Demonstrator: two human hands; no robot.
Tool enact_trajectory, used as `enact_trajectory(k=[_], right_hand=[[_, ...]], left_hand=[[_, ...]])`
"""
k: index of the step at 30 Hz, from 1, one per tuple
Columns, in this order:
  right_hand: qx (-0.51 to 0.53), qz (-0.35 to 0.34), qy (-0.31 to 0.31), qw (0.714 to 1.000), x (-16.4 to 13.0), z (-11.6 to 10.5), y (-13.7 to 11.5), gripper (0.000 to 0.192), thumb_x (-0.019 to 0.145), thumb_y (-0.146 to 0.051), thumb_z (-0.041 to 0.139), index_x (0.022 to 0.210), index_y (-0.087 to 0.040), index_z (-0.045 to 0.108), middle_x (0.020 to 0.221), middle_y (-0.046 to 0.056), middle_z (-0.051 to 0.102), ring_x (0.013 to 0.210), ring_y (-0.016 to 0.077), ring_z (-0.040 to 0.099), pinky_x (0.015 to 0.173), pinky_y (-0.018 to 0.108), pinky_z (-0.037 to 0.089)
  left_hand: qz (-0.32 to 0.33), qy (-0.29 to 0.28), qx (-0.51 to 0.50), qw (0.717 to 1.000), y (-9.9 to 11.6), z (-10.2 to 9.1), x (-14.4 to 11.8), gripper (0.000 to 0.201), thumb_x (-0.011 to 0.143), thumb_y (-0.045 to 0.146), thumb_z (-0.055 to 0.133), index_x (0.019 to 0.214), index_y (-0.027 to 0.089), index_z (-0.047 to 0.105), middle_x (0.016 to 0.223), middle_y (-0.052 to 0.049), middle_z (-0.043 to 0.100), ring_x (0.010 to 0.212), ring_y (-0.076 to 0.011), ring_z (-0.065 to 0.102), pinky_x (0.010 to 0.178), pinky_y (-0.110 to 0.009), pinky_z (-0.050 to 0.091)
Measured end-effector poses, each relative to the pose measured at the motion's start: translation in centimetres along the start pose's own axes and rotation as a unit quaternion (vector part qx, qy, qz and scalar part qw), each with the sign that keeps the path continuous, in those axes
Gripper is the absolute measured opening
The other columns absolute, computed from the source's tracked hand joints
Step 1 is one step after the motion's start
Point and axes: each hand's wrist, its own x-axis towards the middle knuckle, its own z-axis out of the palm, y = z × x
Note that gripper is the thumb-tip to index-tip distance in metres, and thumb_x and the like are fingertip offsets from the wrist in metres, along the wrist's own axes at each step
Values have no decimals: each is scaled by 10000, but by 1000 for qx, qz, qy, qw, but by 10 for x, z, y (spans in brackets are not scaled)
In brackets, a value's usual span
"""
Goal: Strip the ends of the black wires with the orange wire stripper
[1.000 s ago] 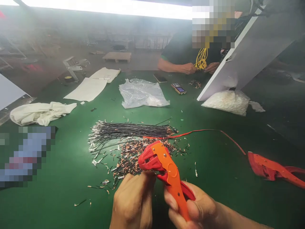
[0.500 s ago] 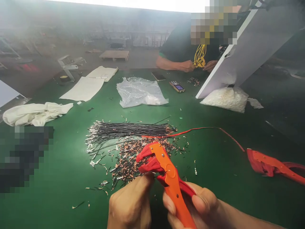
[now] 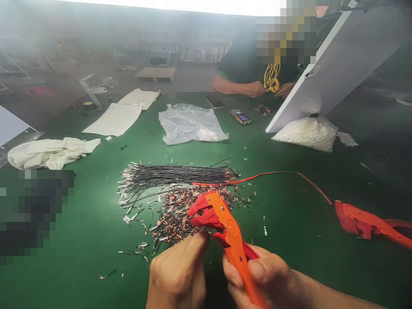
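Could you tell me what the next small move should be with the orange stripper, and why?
Probably squeeze the orange stripper: the right hand grips its handles, and the left hand has its fingertips at the jaws, apparently feeding a wire too small to see.

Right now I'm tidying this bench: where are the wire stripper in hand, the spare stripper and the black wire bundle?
wire stripper (image 3: 225, 223), head view, orange body near the pivot
spare stripper (image 3: 363, 223), head view, orange upper arm
black wire bundle (image 3: 180, 174), head view, mid-length of the strands
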Motion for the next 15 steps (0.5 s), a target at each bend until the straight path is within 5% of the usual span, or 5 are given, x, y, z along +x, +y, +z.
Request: enact_trajectory(k=[5, 15], right_hand=[[-43, -23, 22, 999, -2, -4, 6, 268, 746, -361, 669, 726, -98, 623, 434, -21, 530, 301, 49, 384, 292, 123, 276], [-86, -12, 69, 994, -3, 3, 3, 310, 660, -395, 740, 669, -110, 617, 431, -46, 477, 351, 49, 405, 347, 132, 315]], left_hand=[[3, 15, 20, 1000, 3, 2, -1, 351, 921, 62, 423, 1202, 198, 583, 674, 30, 612, 578, -95, 626, 561, -169, 485], [37, -22, 23, 999, -3, -3, 1, 326, 877, 10, 422, 1111, 181, 570, 656, 31, 614, 522, -93, 590, 501, -172, 450]])
